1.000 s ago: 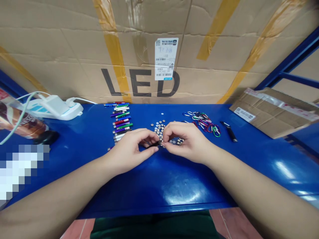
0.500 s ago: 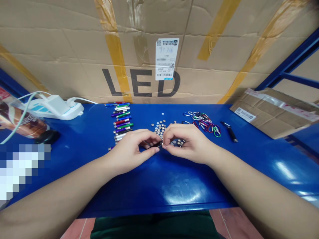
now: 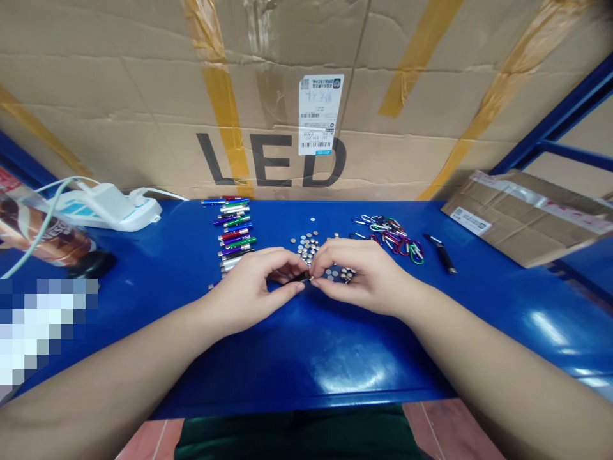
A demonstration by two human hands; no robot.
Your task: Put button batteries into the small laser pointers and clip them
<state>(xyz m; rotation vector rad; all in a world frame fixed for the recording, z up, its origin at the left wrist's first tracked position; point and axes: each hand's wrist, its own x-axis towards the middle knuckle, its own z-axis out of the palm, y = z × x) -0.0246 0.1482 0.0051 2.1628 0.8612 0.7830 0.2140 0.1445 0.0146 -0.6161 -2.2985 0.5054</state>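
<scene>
My left hand (image 3: 258, 287) is closed around a slim black tube (image 3: 300, 278), perhaps a small penlight body; fingers hide most of it. At the tube's right end, my right hand (image 3: 361, 275) pinches thumb and fingertips together on a tiny shiny piece, too small to name. Just behind both hands lie many silver button cells (image 3: 306, 248), some partly covered by the right hand. Left of them is a column of metallic coloured penlights (image 3: 237, 239) in red, green, purple, blue and silver, partly behind my left hand.
Coloured carabiners (image 3: 395, 236) lie piled at back right, beside a black pen-like tool (image 3: 446, 259). A small carton (image 3: 522, 217) stands farther right. At left are a white power strip (image 3: 129, 214) and a bottle (image 3: 52, 236). A large cardboard box (image 3: 158, 96) walls off the back.
Both hands stay in nearly the same place. The right fingertips have shifted very slightly at the tube's end.
</scene>
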